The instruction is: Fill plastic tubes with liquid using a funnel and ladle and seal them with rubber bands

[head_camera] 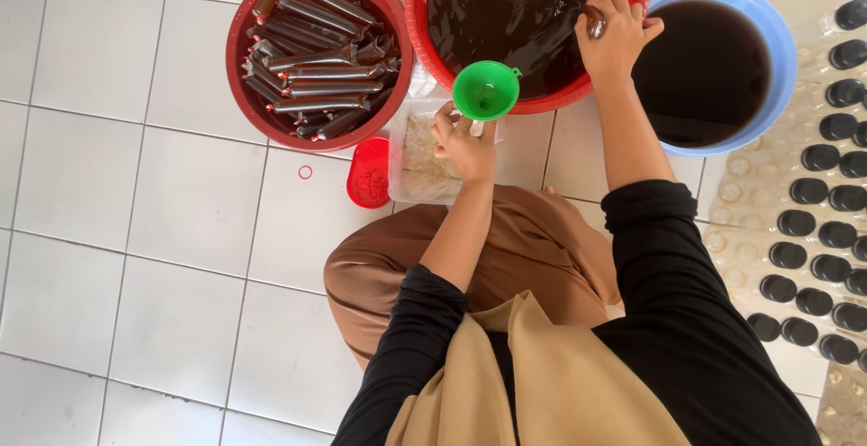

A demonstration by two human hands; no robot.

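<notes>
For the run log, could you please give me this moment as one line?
left hand: holds green funnel | right hand: grips ladle handle in red basin | filled tubes: left

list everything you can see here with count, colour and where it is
green funnel: one, green, held at the near rim of the middle basin
middle basin: one, red, dark liquid, top centre
left basin: one, dark red, full of filled dark tubes, top left
blue basin: one, blue, dark liquid, top right
capped bottles: many, clear, black caps, right edge
small lid: one, red, floor
left hand: holds funnel
right hand: grips a ladle handle over the middle basin
</notes>
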